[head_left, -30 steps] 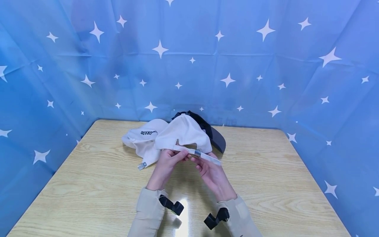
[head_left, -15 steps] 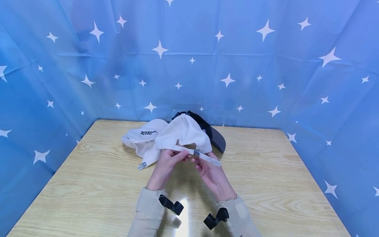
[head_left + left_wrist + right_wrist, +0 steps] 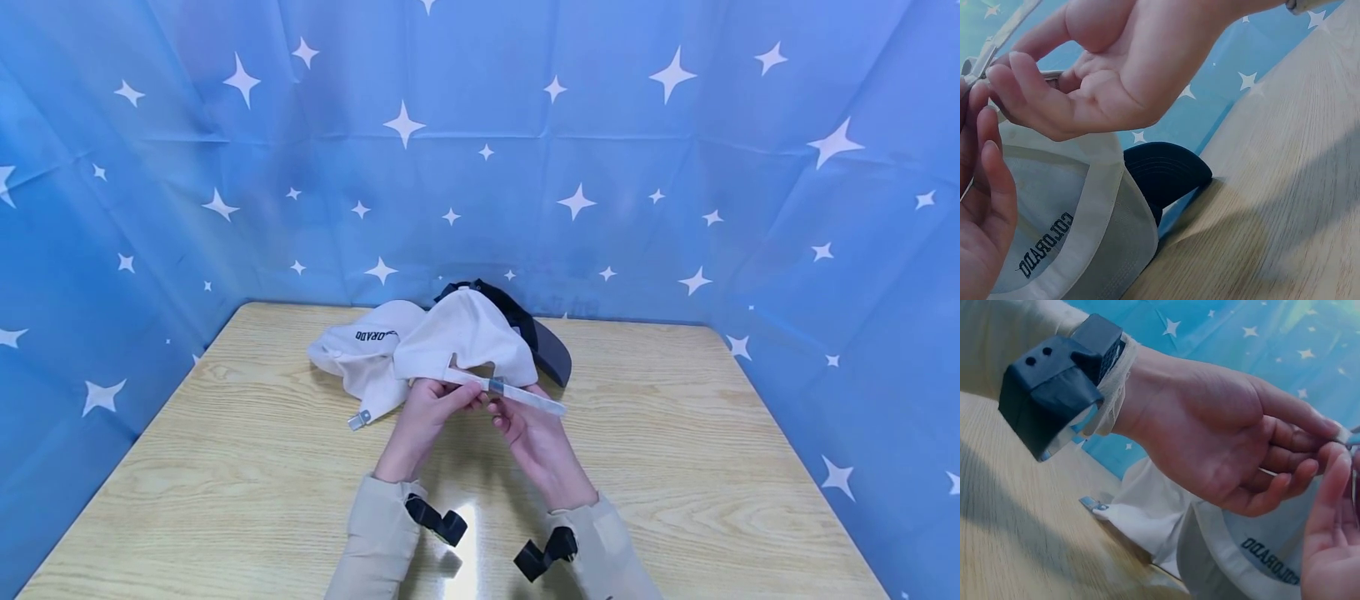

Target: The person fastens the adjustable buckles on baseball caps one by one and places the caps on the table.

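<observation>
Well inside table edges point(image 3: 780, 450), the left hand point(image 3: 427, 421) pinches a strap point(image 3: 534, 399).

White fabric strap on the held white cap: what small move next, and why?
Probably have the right hand gently draw the free end of the white fabric strap rightward: it extends beyond the silver metal buckle, and the left hand pinches the strap beside that buckle.

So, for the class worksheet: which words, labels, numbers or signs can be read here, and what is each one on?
"COLORADO": dark lettering on the held white cap, seen in both wrist views.
"ORADO": on the other white cap in the head view; nothing more of its lettering reads clearly.
Unreadable: faint marks low on the blue backdrop, too blurred.
No numbers can be read.
</observation>
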`<state>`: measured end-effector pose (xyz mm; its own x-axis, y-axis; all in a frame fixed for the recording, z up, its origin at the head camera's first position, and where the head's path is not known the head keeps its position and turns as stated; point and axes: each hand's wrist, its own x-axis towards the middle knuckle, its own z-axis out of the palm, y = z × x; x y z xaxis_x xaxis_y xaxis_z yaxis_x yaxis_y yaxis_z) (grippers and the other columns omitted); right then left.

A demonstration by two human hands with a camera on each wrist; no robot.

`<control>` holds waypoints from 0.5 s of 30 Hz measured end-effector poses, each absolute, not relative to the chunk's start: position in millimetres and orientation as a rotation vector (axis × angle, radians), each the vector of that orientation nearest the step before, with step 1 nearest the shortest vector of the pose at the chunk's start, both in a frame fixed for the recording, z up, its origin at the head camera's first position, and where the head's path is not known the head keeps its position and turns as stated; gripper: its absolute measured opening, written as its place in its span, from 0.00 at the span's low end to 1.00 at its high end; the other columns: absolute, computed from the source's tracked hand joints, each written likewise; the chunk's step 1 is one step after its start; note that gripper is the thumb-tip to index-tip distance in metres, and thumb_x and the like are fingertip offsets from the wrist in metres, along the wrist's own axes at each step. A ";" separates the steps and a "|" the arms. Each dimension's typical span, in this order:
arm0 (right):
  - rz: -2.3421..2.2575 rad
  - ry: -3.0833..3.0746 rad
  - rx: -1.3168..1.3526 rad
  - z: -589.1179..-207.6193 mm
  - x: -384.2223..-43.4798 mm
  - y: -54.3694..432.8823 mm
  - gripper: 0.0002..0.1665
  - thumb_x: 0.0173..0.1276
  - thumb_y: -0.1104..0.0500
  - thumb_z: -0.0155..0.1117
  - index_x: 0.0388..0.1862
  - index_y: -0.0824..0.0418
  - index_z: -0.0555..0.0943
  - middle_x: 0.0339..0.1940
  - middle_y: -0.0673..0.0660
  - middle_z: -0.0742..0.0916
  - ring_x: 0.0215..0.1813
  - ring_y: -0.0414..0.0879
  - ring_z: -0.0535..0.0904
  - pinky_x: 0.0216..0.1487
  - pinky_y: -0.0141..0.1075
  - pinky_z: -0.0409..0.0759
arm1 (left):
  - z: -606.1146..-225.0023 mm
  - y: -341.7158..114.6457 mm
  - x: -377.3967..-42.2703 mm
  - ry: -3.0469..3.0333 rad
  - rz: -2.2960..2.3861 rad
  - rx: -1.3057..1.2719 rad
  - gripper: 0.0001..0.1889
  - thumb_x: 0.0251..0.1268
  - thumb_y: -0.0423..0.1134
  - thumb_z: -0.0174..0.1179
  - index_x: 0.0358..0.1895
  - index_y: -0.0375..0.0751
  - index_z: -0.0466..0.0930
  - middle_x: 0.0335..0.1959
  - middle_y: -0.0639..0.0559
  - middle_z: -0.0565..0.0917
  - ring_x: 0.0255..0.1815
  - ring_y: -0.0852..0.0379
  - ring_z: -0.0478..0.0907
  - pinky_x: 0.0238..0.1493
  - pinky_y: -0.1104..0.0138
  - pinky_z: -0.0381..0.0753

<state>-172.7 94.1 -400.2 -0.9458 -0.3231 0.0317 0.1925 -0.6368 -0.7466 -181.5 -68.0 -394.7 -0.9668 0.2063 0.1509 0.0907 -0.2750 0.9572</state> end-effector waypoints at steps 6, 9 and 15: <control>-2.585 1.273 -0.255 -399.9 -173.6 91.5 0.09 0.61 0.66 0.58 0.41 0.64 0.73 0.33 0.55 0.83 0.30 0.40 0.78 0.30 0.25 0.76 | -382.8 -65.3 -174.7 1.944 2.382 0.405 0.08 0.57 0.35 0.59 0.38 0.33 0.76 0.32 0.50 0.79 0.34 0.57 0.74 0.42 0.60 0.73; -2.588 1.301 -0.267 -400.1 -172.6 91.5 0.10 0.60 0.67 0.59 0.41 0.64 0.73 0.33 0.55 0.82 0.30 0.40 0.78 0.30 0.25 0.76 | -379.3 -65.0 -171.6 1.999 2.349 0.420 0.09 0.57 0.36 0.60 0.38 0.33 0.76 0.32 0.51 0.77 0.33 0.58 0.72 0.39 0.63 0.72; -2.557 1.345 -0.299 -398.7 -170.4 91.6 0.11 0.59 0.66 0.60 0.41 0.63 0.74 0.35 0.55 0.83 0.34 0.42 0.79 0.33 0.28 0.76 | -385.0 -68.3 -175.5 1.986 2.357 0.474 0.08 0.58 0.35 0.59 0.37 0.33 0.75 0.31 0.49 0.77 0.32 0.57 0.72 0.37 0.66 0.73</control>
<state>-170.4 91.6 -398.7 -0.9512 -0.3006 0.0701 0.1127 -0.5495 -0.8279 -175.5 -68.3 -385.0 -0.9536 0.2108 0.2148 0.1760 -0.1885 0.9662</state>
